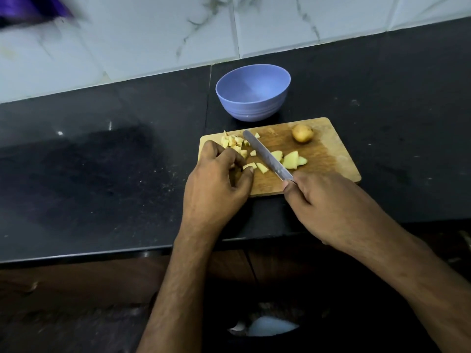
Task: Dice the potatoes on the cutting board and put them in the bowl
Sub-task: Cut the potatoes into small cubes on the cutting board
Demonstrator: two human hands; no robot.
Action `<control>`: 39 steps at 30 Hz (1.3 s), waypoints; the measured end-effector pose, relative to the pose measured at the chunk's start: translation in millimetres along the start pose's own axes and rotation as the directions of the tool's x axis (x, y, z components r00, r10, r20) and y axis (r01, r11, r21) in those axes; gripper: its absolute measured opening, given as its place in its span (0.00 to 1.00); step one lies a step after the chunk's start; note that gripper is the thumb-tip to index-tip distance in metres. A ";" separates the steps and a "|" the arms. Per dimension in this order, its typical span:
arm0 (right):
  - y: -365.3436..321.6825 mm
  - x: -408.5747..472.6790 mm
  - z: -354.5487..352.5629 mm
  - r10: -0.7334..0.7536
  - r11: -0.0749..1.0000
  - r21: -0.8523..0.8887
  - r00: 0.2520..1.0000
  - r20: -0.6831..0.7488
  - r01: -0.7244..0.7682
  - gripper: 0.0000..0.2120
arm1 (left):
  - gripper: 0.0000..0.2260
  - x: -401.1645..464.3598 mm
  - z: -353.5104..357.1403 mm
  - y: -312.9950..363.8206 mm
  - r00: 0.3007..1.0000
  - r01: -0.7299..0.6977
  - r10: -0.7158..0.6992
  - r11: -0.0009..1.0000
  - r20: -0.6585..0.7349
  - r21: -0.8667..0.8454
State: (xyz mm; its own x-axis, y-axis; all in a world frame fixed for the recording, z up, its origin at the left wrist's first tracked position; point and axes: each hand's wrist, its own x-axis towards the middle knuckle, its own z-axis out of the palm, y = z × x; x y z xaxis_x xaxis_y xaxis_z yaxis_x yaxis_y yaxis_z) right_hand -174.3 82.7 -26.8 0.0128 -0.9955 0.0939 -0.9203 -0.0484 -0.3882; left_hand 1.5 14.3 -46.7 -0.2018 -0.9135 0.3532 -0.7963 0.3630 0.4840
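Over cutting board [328, 159], R hand [328, 207] angles knife [265, 155]; L hand [219, 182] pinches potato pc [249, 166].

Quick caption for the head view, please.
Right hand knifes potato pieces on cutting board; left hand steadies them; bowl empty.

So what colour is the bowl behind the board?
The bowl is periwinkle blue, seen in the head view.

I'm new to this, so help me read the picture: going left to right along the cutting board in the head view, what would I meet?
Left hand → pile of diced potato → knife blade → larger potato pieces → whole potato → bare right end of the cutting board.
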 end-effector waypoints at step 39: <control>0.9 -9.5 -17.1 0.078 0.997 -0.032 0.987 0.142 -0.074 0.17 | 0.15 4.1 3.7 -0.5 0.998 -0.022 0.016 0.994 0.056 0.109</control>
State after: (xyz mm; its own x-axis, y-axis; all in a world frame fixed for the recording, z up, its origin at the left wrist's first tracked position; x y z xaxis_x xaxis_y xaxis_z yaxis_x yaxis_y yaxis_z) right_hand -182.0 93.5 -12.4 -0.0035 -0.9977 -0.0673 -0.9306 0.0279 -0.3650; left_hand -1.1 9.6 -48.4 -0.2465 -0.9164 0.3153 -0.8491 0.3611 0.3855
